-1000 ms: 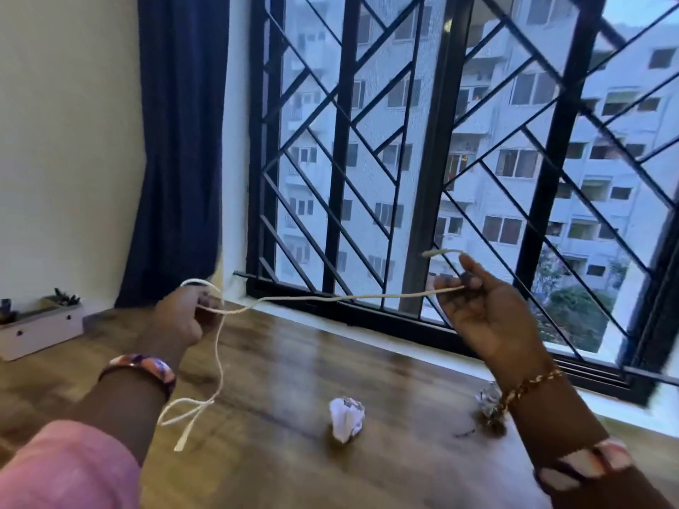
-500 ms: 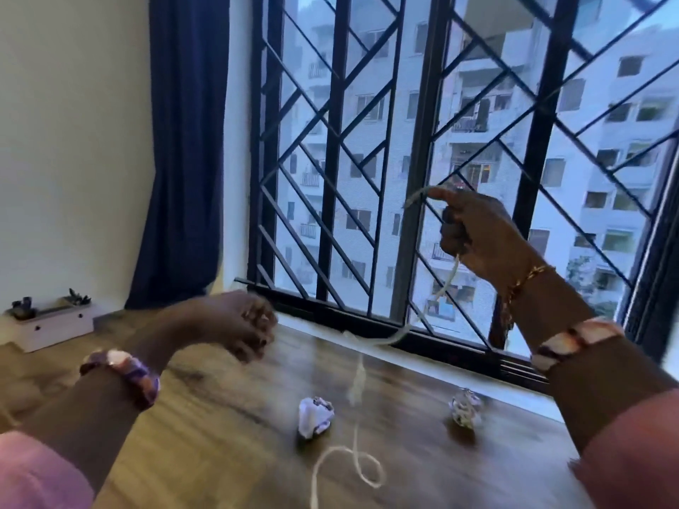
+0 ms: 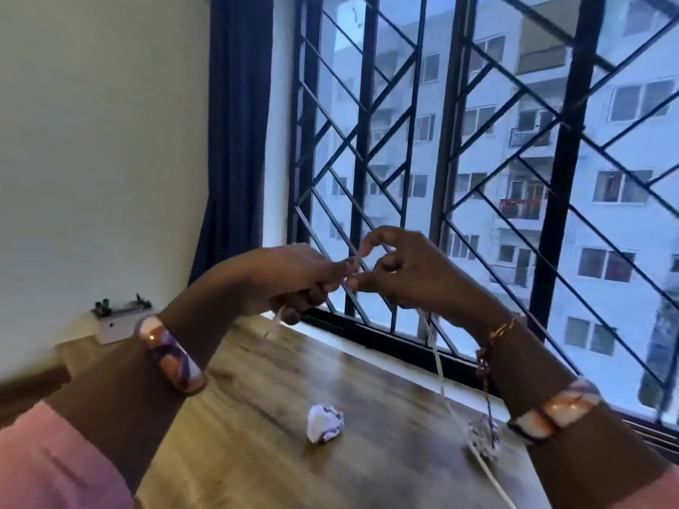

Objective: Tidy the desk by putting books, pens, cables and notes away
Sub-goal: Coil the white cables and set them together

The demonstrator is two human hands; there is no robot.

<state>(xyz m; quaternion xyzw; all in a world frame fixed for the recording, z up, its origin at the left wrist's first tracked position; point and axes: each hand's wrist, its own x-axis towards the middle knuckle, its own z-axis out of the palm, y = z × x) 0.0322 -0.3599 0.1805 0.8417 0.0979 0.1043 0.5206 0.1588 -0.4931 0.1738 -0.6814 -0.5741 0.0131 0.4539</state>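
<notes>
You pinch one white cable (image 3: 439, 372) with both hands: your left hand (image 3: 290, 277) closed on one end, short tail hanging below, your right hand (image 3: 408, 273) with fingertips pressed on it, index raised. The cable drops from the right hand toward the desk's (image 3: 227, 453) near right edge. Two crumpled notes: one (image 3: 325, 423) mid-desk, one (image 3: 481, 435) by the right edge. One white box (image 3: 117, 323) at the far left corner. One window grille (image 3: 441, 159) beyond.
</notes>
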